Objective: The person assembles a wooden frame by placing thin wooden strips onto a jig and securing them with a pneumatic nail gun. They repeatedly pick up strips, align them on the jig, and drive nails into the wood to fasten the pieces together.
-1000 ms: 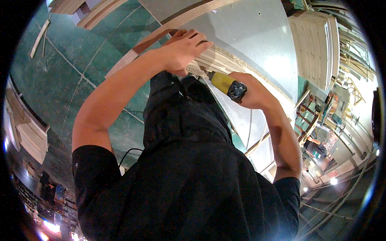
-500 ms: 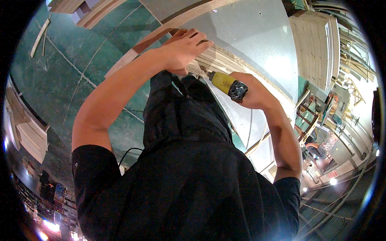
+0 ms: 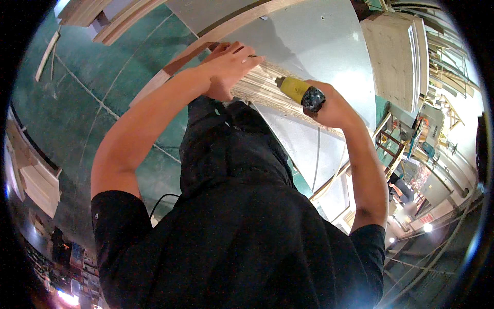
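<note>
My left hand [image 3: 230, 68] lies across the left end of a bundle of pale, layered wood boards [image 3: 257, 81], its fingers stretched out over the top and the thumb lower down on the near side. My right hand [image 3: 330, 105] is wrapped round a yellow power-drill-like tool [image 3: 295, 89] with a shiny black rear end and a short dark nose. That nose points left, toward the boards and my left hand. Whether its tip touches the wood is unclear. Part of the right hand's grip is hidden behind the tool's body.
Beyond the boards spreads a large grey panel [image 3: 319, 44] with a wooden edge. Stacked boards stand at the right [image 3: 393, 59] and at the upper left [image 3: 121, 20]. Thin offcuts [image 3: 47, 55] lie on the green floor [image 3: 82, 108]. A person [image 3: 401, 190] is far off at right.
My right hand and the tool have moved right and slightly up, away from my left hand. My left hand stays on the boards, and more of their layered face shows. The view has shifted a little.
</note>
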A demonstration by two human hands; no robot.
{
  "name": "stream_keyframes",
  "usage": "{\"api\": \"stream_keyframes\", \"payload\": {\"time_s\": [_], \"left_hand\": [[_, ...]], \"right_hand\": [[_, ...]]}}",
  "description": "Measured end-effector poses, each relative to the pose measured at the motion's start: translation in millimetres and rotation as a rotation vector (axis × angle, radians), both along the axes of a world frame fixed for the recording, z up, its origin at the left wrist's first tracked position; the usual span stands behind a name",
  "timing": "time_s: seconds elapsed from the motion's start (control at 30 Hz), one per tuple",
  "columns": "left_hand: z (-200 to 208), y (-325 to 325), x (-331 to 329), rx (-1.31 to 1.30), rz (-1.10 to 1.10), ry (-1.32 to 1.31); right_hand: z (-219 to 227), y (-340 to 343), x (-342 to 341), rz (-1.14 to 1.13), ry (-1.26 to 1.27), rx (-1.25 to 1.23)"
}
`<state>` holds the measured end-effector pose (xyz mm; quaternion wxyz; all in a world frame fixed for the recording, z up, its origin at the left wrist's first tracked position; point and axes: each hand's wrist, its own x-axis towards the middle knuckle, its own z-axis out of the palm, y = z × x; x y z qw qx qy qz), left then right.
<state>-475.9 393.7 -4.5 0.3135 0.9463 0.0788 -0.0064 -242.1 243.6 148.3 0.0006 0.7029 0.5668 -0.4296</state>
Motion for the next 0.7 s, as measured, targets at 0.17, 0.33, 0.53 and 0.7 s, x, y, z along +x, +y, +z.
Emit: {"api": "stream_keyframes", "payload": {"time_s": [0.17, 0.33, 0.53, 0.7], "left_hand": [[6.1, 0.6, -3.6, -0.014, 0.016, -0.026], [9.0, 0.6, -4.9, -0.023, 0.024, -0.038], [8.8, 1.4, -6.1, -0.025, 0.015, -0.006], [15.7, 0.1, -6.2, -0.044, 0.032, -0.001]], "right_hand": [[-3.1, 15.5, 0.6, 0.027, -0.018, 0.025], [-8.8, 20.6, -0.4, 0.021, 0.019, -0.015], [-6.2, 26.9, -1.6, -0.001, 0.006, 0.011], [-9.6, 27.1, 1.0, 0.003, 0.012, 0.047]]}}
